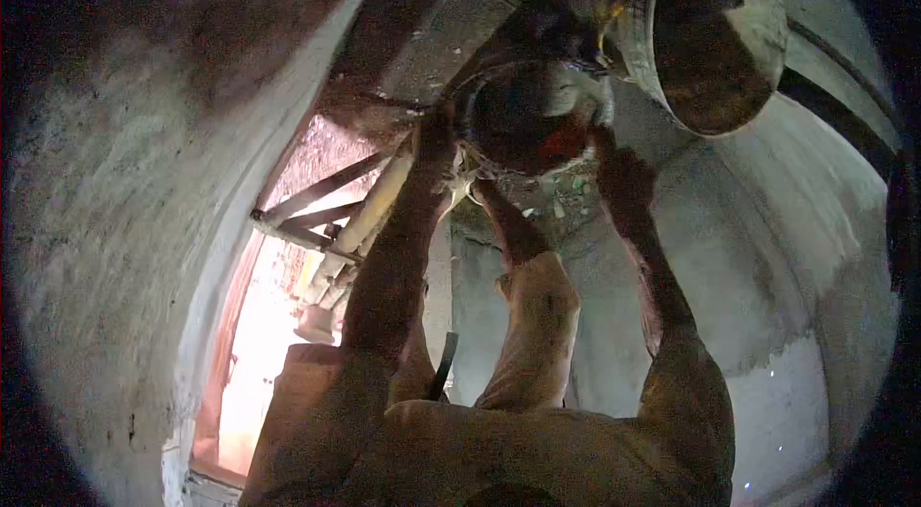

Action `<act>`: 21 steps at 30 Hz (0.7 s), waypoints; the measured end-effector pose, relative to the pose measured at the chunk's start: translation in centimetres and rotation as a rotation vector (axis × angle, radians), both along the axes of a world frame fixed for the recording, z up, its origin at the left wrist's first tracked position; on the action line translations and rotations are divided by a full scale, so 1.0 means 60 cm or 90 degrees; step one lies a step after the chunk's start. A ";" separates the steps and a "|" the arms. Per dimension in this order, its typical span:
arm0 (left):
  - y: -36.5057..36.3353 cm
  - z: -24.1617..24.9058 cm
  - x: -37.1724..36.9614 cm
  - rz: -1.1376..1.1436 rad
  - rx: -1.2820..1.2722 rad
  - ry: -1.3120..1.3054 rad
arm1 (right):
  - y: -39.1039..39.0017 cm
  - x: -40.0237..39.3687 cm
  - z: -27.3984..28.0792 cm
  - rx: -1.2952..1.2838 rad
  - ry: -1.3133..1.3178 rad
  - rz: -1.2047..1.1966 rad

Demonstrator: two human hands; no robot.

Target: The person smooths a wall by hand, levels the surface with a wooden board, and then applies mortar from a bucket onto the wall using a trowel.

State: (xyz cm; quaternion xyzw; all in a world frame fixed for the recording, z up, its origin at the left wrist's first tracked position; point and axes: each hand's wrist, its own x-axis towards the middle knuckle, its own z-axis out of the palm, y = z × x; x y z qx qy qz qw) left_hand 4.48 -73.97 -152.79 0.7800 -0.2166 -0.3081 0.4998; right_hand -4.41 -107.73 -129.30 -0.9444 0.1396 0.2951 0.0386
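A round basin (pixel 504 118) with a dark inside and a pale, shiny rim is in the upper middle of the head view. Something red (pixel 568 141) shows in its lower right part; I cannot make out what it is. My left hand (pixel 439 131) is at the basin's left side, dark and hard to see, with its fingers closed at the edge. My right hand (pixel 619 166) grips the rim at the right. Dim light hides the fingertips of both hands.
A large bucket (pixel 720 42) stands tilted at the upper right, its mouth facing me. Rubble (pixel 556 195) lies just below the basin. A bright doorway (pixel 251 344) with a wooden frame (pixel 331 190) is at the left. Rough plastered walls (pixel 106 219) close in on both sides.
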 end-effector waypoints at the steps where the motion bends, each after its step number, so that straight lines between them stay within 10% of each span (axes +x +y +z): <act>1: -0.023 0.011 -0.009 0.056 0.092 0.134 | -0.002 0.035 0.005 -0.086 -0.065 -0.008; 4: -0.049 0.029 -0.001 0.027 0.209 0.160 | 0.039 0.074 -0.132 0.230 0.169 -0.408; 10: -0.061 0.030 0.017 -0.006 0.291 0.129 | 0.173 -0.041 -0.139 0.432 -0.005 -0.783; 15: -0.058 0.030 0.015 -0.049 0.396 0.128 | 0.068 -0.062 -0.040 0.243 0.182 0.055; 21: -0.096 0.062 0.035 -0.333 0.652 0.164 | -0.027 0.048 -0.075 0.105 0.055 -0.048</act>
